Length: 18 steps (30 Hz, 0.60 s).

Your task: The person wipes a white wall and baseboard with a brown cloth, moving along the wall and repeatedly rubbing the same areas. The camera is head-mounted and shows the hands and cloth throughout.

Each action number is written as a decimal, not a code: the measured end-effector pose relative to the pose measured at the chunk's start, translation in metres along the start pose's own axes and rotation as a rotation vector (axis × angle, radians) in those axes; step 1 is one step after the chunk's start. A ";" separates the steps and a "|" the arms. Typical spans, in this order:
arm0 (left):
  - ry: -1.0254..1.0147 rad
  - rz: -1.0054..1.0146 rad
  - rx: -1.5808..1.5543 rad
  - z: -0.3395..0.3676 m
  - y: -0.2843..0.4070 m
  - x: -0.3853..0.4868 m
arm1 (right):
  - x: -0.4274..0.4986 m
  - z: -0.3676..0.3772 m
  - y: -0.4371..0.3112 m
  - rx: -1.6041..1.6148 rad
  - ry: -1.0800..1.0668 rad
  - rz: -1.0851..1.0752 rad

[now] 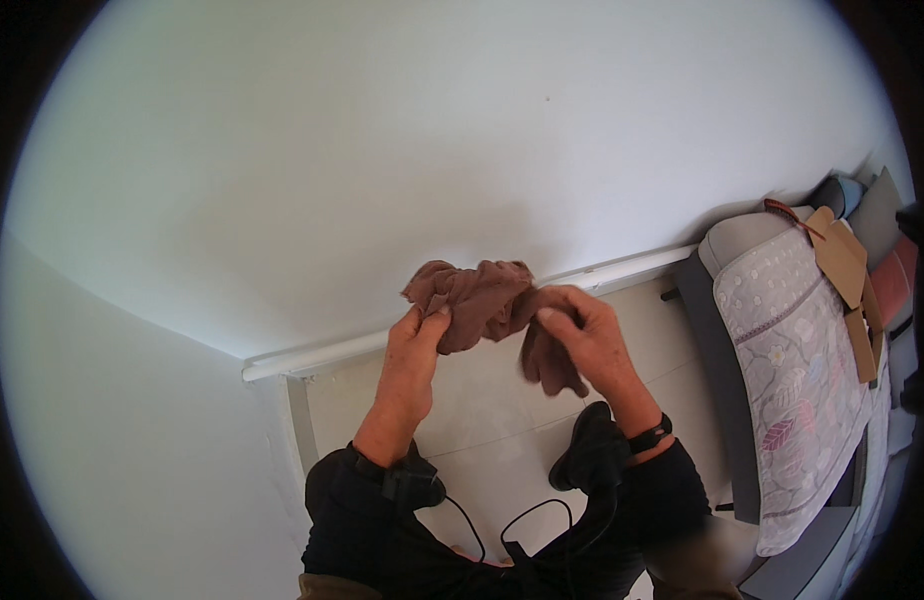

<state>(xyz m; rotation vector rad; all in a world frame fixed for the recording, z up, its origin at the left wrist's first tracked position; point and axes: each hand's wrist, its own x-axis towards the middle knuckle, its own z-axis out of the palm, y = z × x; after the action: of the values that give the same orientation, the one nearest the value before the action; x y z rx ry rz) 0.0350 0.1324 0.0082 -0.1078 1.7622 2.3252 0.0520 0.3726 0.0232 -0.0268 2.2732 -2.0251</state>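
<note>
A crumpled brown cloth point(473, 296) is held up in front of me, above the floor and near the foot of the wall. My left hand point(417, 337) pinches its left part, with the thumb lying over the fabric. At the other end, my right hand point(586, 326) grips a bunched section, thumb on top. A loose end of the cloth dangles below the right hand, slightly blurred. The fingers behind the fabric are partly hidden.
A white pipe point(327, 356) runs along the base of the white wall point(432, 150). To the right stands a sofa with a floral cover point(788, 375), bearing an open cardboard box point(841, 255) and cushions point(893, 281). Pale floor tiles point(492, 420) lie beneath my black shoes point(586, 442).
</note>
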 end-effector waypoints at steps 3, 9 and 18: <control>0.079 0.016 -0.030 -0.005 -0.003 0.004 | 0.004 -0.007 0.002 0.153 0.145 -0.015; 0.176 0.063 0.367 -0.013 -0.005 0.008 | 0.002 -0.019 -0.003 0.403 0.138 -0.191; 0.051 0.489 0.909 -0.007 -0.018 0.004 | -0.002 -0.020 0.012 0.193 0.078 -0.143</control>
<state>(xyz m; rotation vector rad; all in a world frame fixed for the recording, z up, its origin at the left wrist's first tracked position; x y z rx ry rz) 0.0347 0.1310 -0.0116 0.4567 2.9192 1.5066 0.0533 0.3936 0.0133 -0.1000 2.1661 -2.3490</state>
